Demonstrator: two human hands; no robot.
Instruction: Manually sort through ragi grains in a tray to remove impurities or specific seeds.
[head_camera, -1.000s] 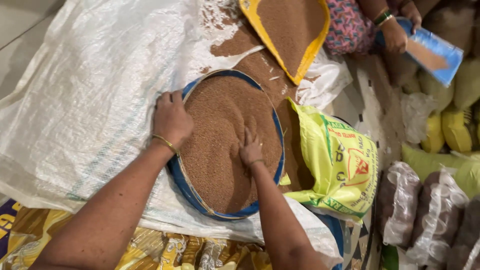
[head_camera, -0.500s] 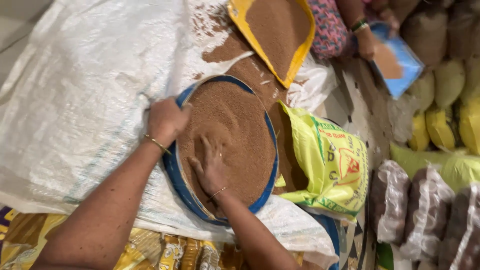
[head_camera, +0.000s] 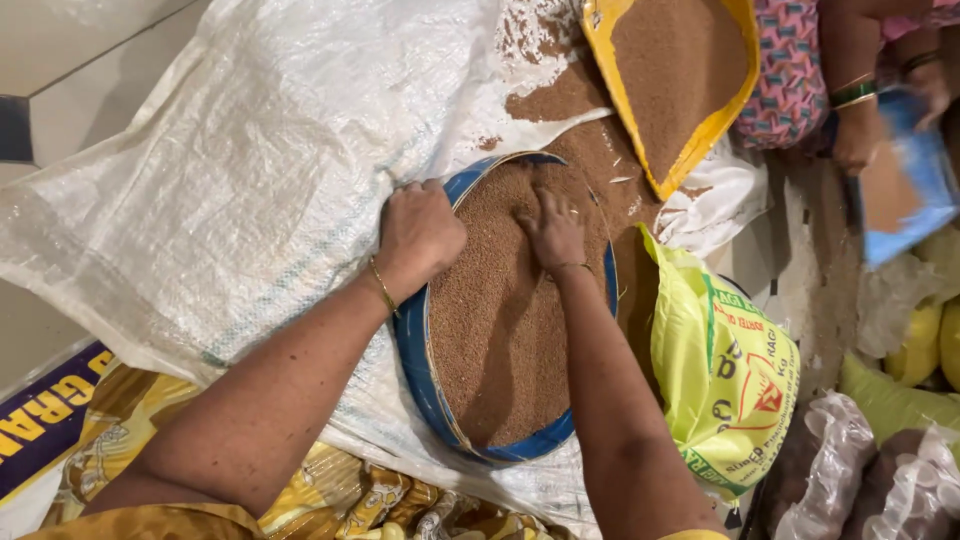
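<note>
Right now a round sieve (head_camera: 500, 440) with a blue rim lies on a white woven sack (head_camera: 230, 170), filled with fine brown grain (head_camera: 500, 330). It sits directly under both hands, its far edge between them and its bulk reaching back between the forearms. The left hand (head_camera: 418, 232) is curled shut over the rim at the sieve's upper left edge, knuckles up, a thin gold bangle (head_camera: 381, 285) on the wrist. The right hand (head_camera: 552, 230) lies palm down inside the sieve near its far end, fingers spread and pressed into the grain; it grips nothing. More grain is spilled on the sack just beyond the rim. A yellow tray (head_camera: 670, 80) of the same grain lies further off, and a yellow-green bag (head_camera: 725, 370) sits just beside the sieve on the right. Another person's hand (head_camera: 858, 140) holds a blue scoop (head_camera: 915, 195) at the upper right.
</note>
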